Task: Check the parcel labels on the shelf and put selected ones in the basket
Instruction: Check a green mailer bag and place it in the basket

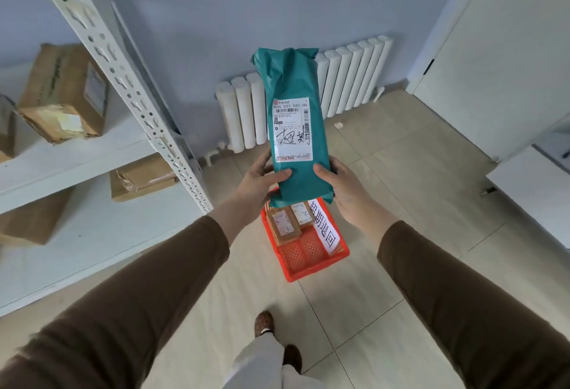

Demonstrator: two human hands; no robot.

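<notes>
Between both hands' thumbs (279, 174): teal parcel (294, 154)

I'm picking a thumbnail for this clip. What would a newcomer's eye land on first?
First the teal parcel, held upright at centre frame by both hands, left hand and right hand, its white label with bold handwriting facing the camera. Next the orange basket on the floor below it, already holding two small boxes.

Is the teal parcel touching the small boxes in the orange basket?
Cannot tell. In the head view, the hands hold the teal parcel up over the orange basket; its lower end overlaps the small boxes, hiding any gap.
</notes>
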